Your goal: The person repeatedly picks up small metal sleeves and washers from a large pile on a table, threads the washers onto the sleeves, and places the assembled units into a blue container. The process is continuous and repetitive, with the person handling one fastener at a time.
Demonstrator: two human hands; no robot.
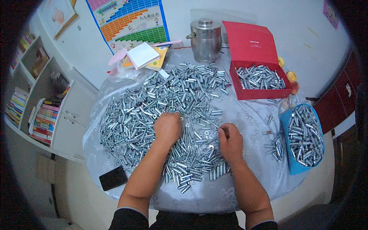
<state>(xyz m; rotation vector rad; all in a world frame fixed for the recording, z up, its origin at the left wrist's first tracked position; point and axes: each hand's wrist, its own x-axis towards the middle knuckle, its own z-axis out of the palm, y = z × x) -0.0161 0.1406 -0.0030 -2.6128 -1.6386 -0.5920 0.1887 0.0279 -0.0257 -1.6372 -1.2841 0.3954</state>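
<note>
A wide heap of shiny metal bolts and tube-shaped sleeves point(130, 130) covers the middle of the table. My left hand point(167, 128) rests over the heap with its fingers curled down among the pieces, and its fingertips are hidden. At the heap's right side, my right hand point(232, 143) is closed, thumb against curled fingers. What either hand holds, if anything, I cannot make out. Between the hands lie loose bolts and small washers point(207, 134). A row of short sleeves point(218, 171) sits along the heap's near edge.
On the right stand an open red box point(239, 92) and a blue bin point(293, 165), both full of metal pieces. Stray bolts point(275, 147) lie beside the bin. A steel canister point(206, 42) and notebook point(142, 55) are at the back; a black phone point(113, 178) lies front left.
</note>
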